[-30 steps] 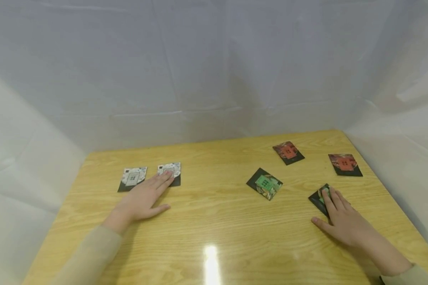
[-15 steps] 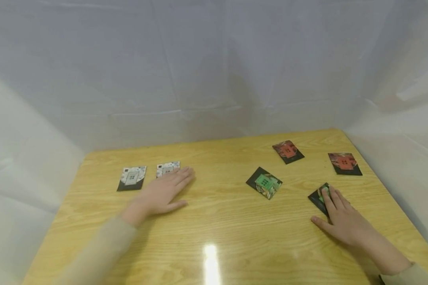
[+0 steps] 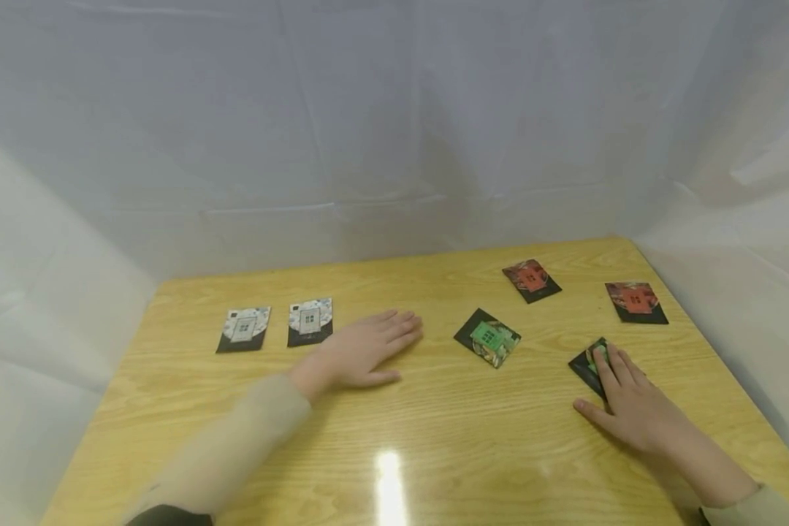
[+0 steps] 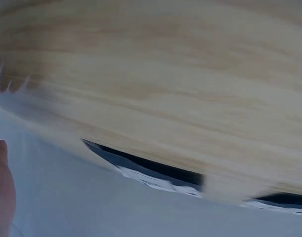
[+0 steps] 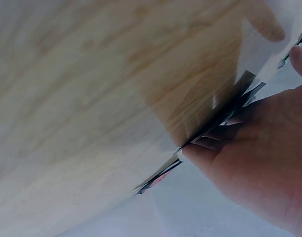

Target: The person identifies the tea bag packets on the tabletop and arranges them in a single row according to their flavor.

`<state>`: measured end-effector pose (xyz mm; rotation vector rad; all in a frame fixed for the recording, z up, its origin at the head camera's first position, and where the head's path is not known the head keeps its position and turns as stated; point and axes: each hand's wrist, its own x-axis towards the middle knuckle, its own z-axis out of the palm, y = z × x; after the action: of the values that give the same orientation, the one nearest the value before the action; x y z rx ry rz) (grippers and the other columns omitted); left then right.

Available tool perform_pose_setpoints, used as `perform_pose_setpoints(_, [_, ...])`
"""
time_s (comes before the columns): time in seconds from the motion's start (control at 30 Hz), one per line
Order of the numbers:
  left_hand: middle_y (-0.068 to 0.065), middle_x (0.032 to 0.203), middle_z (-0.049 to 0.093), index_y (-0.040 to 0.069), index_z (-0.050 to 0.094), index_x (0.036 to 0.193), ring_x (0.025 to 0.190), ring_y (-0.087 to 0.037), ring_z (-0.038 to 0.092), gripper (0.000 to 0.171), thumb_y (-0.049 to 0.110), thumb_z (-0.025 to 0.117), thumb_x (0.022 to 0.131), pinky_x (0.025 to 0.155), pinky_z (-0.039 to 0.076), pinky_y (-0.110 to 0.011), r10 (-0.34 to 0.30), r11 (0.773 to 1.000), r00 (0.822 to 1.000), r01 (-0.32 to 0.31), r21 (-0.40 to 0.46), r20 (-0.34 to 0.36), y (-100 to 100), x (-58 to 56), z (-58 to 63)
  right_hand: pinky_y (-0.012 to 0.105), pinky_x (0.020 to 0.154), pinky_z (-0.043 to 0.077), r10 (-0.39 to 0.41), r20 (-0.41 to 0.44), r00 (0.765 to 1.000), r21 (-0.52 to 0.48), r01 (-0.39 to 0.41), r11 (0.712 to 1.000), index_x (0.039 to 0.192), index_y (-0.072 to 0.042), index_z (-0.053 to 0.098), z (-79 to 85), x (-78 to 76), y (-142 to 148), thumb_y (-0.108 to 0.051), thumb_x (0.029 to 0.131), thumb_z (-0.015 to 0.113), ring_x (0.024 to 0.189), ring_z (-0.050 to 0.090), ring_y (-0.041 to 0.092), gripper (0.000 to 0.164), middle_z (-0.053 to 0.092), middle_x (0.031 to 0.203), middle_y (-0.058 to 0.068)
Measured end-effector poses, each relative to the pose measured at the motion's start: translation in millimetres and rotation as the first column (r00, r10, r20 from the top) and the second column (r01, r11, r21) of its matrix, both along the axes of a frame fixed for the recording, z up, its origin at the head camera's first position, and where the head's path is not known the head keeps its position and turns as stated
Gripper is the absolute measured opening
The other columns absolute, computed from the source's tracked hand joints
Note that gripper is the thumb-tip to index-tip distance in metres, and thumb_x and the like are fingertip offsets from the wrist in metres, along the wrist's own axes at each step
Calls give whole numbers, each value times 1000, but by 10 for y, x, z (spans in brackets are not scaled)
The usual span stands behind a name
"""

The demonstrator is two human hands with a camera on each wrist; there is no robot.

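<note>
My left hand [image 3: 363, 349] is over the middle of the table in the head view, fingers straight and pointing right, holding nothing. It lies between a white-and-black packet [image 3: 310, 321] on its left and a green-and-black packet [image 3: 488, 338] on its right. Flat fingers of my right hand [image 3: 634, 408] rest on another green-and-black packet [image 3: 585, 371] at the right, covering much of it. The right wrist view shows that dark packet [image 5: 222, 116] under the fingers, flat against the wood. In the left wrist view, only part of the left hand [image 4: 1, 190] appears at the edge.
A second white-and-black packet [image 3: 244, 329] lies at the far left of the wooden table [image 3: 447, 438]. Two red-and-black packets, one towards the back [image 3: 531, 280] and one near the right edge [image 3: 636, 302], lie flat. White sheeting [image 3: 368, 131] encloses the back and sides.
My left hand has slid right, off the inner white-and-black packet, to the table's middle. That packet is now uncovered and stays in place. My right hand has not moved.
</note>
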<state>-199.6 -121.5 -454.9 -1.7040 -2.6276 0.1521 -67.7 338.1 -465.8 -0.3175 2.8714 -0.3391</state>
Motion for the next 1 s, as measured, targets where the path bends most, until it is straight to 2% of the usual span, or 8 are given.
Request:
perform_pose_setpoints(0.47, [-11, 179, 19, 12, 23, 170, 167, -29, 16, 79, 61, 37, 110, 138, 12, -40, -105, 991, 994, 103, -81, -14, 767, -134, 29, 79, 119, 29, -5, 9, 1000, 3, 5, 1000, 163, 16, 16, -7, 4, 3, -58, 105, 58, 152, 20, 66, 103, 14, 167, 46])
perform_pose_setpoints(0.77, [-7, 180, 16, 17, 21, 171, 168, -25, 14, 76, 61, 34, 111, 139, 11, -40, -180, 974, 984, 175, -146, -17, 1048, -142, 39, 79, 120, 28, -2, 5, 1000, 5, 2, 1000, 163, 16, 16, 7, 4, -4, -58, 105, 58, 152, 20, 66, 103, 14, 166, 46])
perform_pose_setpoints(0.9, [-6, 180, 13, 16, 16, 172, 168, -25, 11, 79, 63, 34, 110, 139, 10, -40, -203, 968, 979, 199, -155, -8, 1145, -139, -12, 79, 120, 29, -4, 8, 1000, 2, 4, 1000, 163, 15, 16, 10, 6, 0, -59, 105, 58, 152, 20, 66, 103, 14, 167, 46])
perform_pose_setpoints(1.0, [-7, 180, 10, 15, 12, 172, 168, -25, 7, 83, 65, 34, 109, 139, 8, -39, -195, 969, 981, 194, -156, 8, 1196, -133, -59, 79, 120, 29, -4, 10, 1000, 3, 4, 1000, 163, 15, 16, 9, 8, 3, -59, 105, 58, 152, 20, 66, 103, 14, 167, 46])
